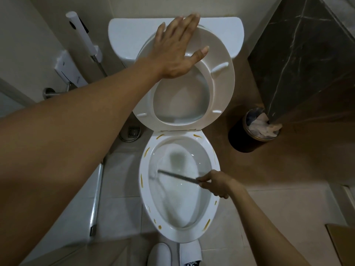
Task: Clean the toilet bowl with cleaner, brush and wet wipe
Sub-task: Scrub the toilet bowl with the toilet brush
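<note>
Toilet bowl (212,160): brush (178,176) between fingers (204,179)

Open bowl (179,230) mouth — raised seat (221,89) behind, bin (247,135) right.

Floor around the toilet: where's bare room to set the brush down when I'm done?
Barest: brown floor between toilet bowl and waste bin. Left is crowded: floor drain, hose, metal bar. Slippers occupy the front. Right hand grips the brush handle; left hand presses the raised seat.

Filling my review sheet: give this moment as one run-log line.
phase: scrubbing | left hand: flat on raised seat | right hand: grips brush handle in bowl | yellow marks on rim
</note>
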Tool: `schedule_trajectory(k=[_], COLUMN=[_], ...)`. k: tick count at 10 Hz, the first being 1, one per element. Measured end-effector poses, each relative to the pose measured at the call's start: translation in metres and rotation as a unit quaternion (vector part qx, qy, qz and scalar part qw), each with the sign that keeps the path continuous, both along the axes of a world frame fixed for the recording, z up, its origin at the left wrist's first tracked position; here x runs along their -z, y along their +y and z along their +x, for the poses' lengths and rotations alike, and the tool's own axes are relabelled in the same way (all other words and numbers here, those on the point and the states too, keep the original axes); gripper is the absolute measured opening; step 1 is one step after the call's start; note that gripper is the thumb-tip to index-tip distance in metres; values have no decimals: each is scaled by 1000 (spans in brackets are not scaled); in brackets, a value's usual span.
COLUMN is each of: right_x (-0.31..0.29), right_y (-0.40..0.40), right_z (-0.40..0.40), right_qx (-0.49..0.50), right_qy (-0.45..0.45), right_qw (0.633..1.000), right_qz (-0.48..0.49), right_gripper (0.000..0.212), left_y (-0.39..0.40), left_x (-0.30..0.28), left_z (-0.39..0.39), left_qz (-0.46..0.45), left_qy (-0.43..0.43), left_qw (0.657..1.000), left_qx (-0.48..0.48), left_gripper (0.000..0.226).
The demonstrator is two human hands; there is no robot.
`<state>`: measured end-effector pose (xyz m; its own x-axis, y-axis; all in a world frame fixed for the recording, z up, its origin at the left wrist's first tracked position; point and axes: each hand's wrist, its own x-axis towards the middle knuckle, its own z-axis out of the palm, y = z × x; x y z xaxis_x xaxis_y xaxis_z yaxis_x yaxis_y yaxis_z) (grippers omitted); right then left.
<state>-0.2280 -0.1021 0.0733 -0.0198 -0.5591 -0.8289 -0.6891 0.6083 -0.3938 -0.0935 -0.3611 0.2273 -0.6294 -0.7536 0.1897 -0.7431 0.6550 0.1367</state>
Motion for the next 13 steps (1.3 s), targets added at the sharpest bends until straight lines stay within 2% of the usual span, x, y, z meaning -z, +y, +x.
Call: schedule_trajectory(k=[1, 2, 3, 4, 5, 6, 7, 9, 10, 12, 13], right_x=[16, 13, -2, -4, 3, 12, 11, -13, -13, 5, 3], right_y=[6, 18, 18, 10, -2, -4, 7, 22, 20, -1, 9], right_z=[11, -1, -16, -16, -10, 1, 3, -22, -17, 11, 9], right_qx=[71, 19, -27, -44, -27, 34, 63, -49, -42, 2, 24], right_qy=[-18, -23, 4, 18, 34, 29, 19, 38, 32, 65, 48], right_qw=[997, 999, 996, 996, 999, 999, 998, 992, 993, 998, 998], right_qz=[-21, 27, 81, 74, 24, -13, -1, 113, 102, -23, -11], right_gripper=[24, 35, 34, 33, 31, 31, 30, 32, 33, 31, 23], left_y=[0, 0, -1, 0, 1, 1, 1, 1, 2, 3, 2], left_x=[-1, -1, -1, 0, -2, -2, -2, -1, -1, -2, -1], left_z=[0, 0, 0, -1, 0, 1, 0, 0, -1, 0, 0], left_qz=[-3, -2, -2, -2, -2, -2, -1, -7, -9, -11, -9], left_qy=[-7, -3, -2, -3, -3, 1, 1, 3, 5, 8, 7], left_qw=[1000, 1000, 1000, 1000, 1000, 1000, 1000, 1000, 1000, 1000, 1000], left_qx=[-1, 1, 1, 0, 1, 1, 1, 0, -3, -2, 0], left_gripper=[80, 79, 78, 79, 79, 78, 78, 78, 77, 76, 77])
